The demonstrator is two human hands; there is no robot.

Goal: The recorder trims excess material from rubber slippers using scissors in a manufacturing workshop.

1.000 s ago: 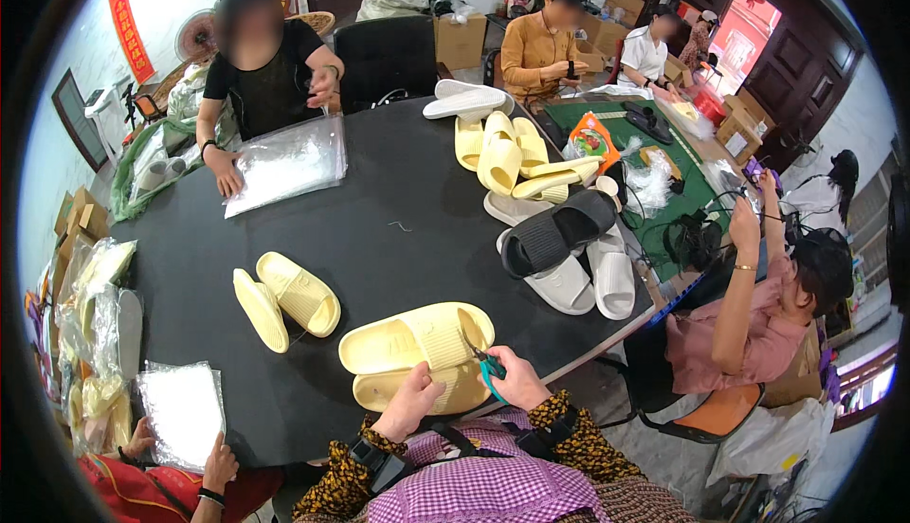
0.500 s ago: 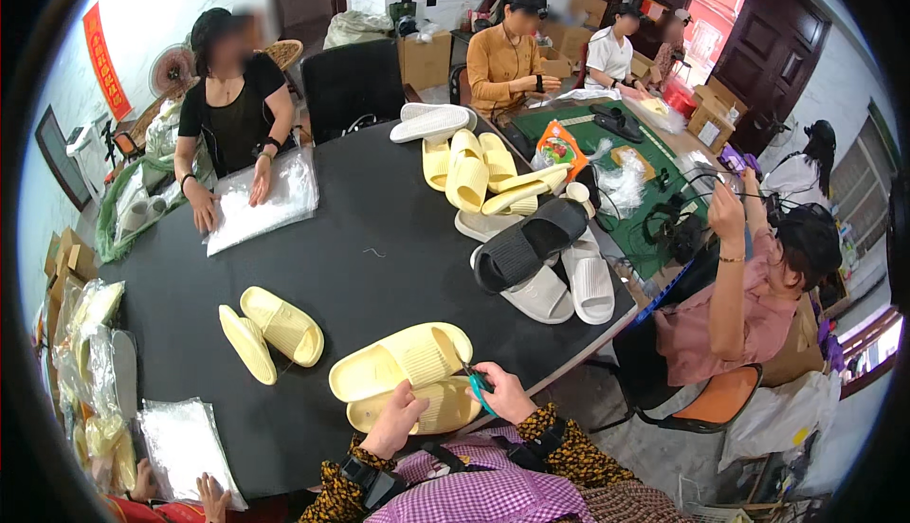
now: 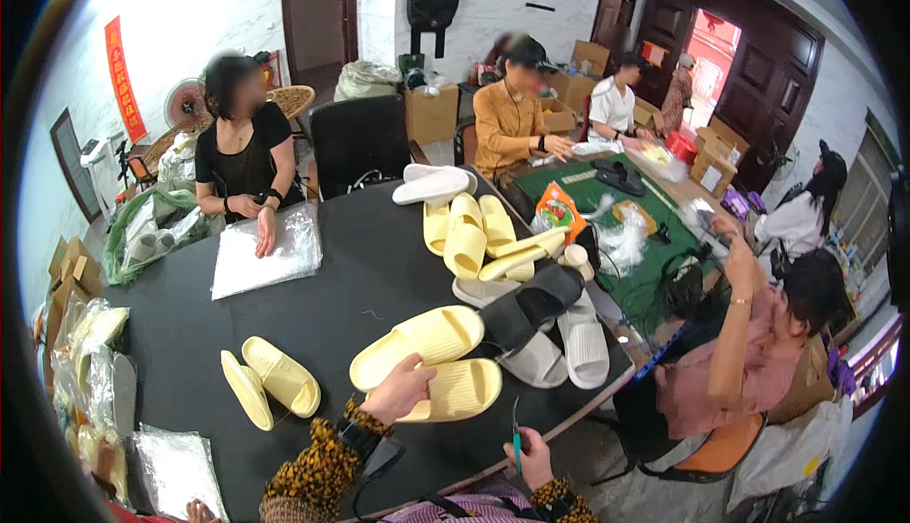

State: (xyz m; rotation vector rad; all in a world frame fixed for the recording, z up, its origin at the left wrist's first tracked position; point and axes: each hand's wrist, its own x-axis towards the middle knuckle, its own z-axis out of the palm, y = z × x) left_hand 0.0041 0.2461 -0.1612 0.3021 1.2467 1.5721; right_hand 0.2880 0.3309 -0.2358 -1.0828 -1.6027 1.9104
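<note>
A pair of pale yellow slide slippers (image 3: 422, 338) lies on the black round table (image 3: 370, 277) right in front of me. My left hand (image 3: 398, 390), in a leopard-print sleeve, rests on the nearer slipper (image 3: 464, 388) and grips its edge. At the table's near edge, my right hand (image 3: 533, 457) holds small thread snips (image 3: 517, 436) with a teal handle, blade pointing up, a little apart from the slippers.
A second yellow pair (image 3: 270, 383) lies to the left. Black and white slippers (image 3: 555, 329) and a yellow pile (image 3: 474, 234) sit to the right and beyond. A person in black presses clear bags (image 3: 265, 256). A person in pink (image 3: 749, 362) sits at the right, with others behind.
My right hand has drawn back with the snips from the slippers to the table's near edge. The left hand stays on the nearer slipper. The view has tilted upward.
</note>
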